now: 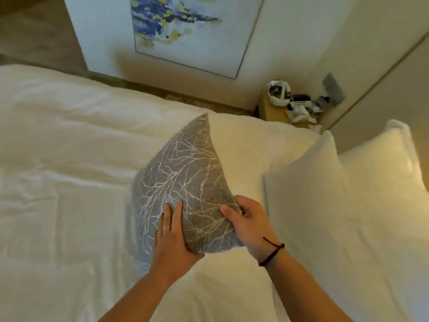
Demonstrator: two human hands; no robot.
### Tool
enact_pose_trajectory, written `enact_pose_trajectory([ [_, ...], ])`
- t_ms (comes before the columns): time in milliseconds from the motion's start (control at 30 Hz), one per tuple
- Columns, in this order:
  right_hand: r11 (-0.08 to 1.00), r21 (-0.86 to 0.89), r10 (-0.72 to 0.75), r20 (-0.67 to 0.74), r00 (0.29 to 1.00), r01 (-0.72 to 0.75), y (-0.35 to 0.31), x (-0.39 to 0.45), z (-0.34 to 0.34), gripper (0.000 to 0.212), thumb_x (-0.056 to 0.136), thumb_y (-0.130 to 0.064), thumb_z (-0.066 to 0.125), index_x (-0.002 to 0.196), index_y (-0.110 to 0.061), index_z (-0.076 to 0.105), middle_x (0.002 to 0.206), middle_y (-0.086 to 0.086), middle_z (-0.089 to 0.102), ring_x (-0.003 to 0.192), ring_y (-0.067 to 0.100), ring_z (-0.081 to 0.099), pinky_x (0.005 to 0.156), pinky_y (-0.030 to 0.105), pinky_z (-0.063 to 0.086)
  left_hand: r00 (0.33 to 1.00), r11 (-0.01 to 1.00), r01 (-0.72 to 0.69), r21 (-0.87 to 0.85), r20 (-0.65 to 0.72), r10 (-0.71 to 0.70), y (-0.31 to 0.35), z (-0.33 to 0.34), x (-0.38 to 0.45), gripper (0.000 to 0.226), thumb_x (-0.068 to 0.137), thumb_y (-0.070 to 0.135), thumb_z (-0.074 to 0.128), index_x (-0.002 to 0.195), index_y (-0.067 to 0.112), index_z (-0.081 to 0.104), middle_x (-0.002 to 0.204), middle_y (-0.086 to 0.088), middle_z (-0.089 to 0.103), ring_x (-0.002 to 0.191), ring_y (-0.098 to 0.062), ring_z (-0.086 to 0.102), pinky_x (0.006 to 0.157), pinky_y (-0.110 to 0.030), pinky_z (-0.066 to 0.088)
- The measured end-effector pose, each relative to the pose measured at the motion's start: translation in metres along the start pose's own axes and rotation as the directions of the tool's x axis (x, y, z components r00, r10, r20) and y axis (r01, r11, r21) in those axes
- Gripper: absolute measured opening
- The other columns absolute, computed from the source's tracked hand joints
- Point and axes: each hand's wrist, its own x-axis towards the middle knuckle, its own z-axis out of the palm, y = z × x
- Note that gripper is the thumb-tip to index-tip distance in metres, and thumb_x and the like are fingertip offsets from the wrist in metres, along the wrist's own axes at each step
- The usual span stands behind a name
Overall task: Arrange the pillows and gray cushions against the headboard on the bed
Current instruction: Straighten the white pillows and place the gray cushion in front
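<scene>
Setting a gray cushion upright in front of the white pillows, with the arrangement only partly done.

Nearest, the left hand (170, 233) lies flat and open against the patterned face of the gray cushion (183, 182), steadying it rather than gripping, while the right hand (249, 223) has its grip closed on the cushion's near right corner. The cushion stands tilted on one corner on the bed (58, 182), leaning toward a white pillow (253, 145) just behind it. To the right, two more white pillows (308, 198) already stand propped up toward the headboard side, so the pillows look placed. I judge this cushion not yet settled, and no other gray cushion is in view. Farther off sit a cluttered nightstand (272, 112) and a framed painting (185, 29).
</scene>
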Motion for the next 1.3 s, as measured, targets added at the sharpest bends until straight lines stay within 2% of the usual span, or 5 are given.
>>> enact_pose_trajectory([
  [200,0.991,-0.133,-0.073,-0.284,0.956,0.036,0.031,-0.041,-0.153,0.033,0.087,-0.021,0.066,0.064,-0.045,0.062,0.063,-0.024,0.062,0.060,-0.005,0.059,0.052,0.009,0.043,0.958,0.975,-0.205,-0.087,0.185,0.218,0.136,0.095,0.002,0.139,0.051,0.076,0.078,0.147,0.051,-0.020,0.164,0.006,0.011,0.142,-0.023,0.034,0.098,-0.052,0.050],
  [433,0.915,-0.105,0.299,-0.473,0.829,-0.390,0.170,-0.073,-0.275,0.042,0.092,-0.028,0.062,0.068,-0.017,0.029,0.065,0.003,0.032,0.059,0.020,0.034,0.057,0.033,0.026,0.811,0.968,-0.242,-0.067,0.533,0.240,0.210,0.193,-0.021,0.115,0.062,0.078,0.070,0.141,0.066,-0.013,0.165,0.008,0.002,0.149,-0.015,0.019,0.117,-0.044,0.031],
  [767,0.962,-0.168,0.162,-0.278,0.947,-0.214,0.203,-0.088,-0.288,0.039,0.089,-0.060,0.051,0.074,-0.027,0.037,0.067,-0.006,0.047,0.058,0.012,0.043,0.052,0.027,0.031,0.946,0.975,-0.219,0.042,0.253,0.202,0.267,0.235,-0.023,0.094,0.076,0.082,0.046,0.153,0.045,0.005,0.166,0.002,-0.001,0.151,-0.021,0.011,0.118,-0.042,0.021],
  [1067,0.853,-0.314,0.290,-0.378,0.879,-0.416,0.265,-0.169,-0.317,0.071,0.086,-0.067,0.050,0.142,-0.027,0.035,0.140,-0.006,0.046,0.122,0.017,0.051,0.096,0.030,0.045,0.913,0.911,-0.391,0.132,0.179,0.366,0.314,0.232,-0.030,0.080,0.083,0.075,0.045,0.151,0.042,0.020,0.165,0.007,0.005,0.150,-0.019,0.010,0.120,-0.047,0.020],
  [1300,0.688,-0.475,0.402,-0.378,0.834,-0.548,0.278,-0.209,-0.311,0.030,0.101,-0.048,0.032,0.091,-0.021,0.042,0.076,-0.007,0.045,0.075,0.019,0.050,0.068,0.032,0.047,0.765,0.723,-0.631,0.280,0.378,0.521,0.341,0.246,-0.047,0.053,0.092,0.064,0.044,0.136,0.036,0.051,0.159,0.006,0.031,0.149,-0.017,0.013,0.121,-0.048,0.009],
])
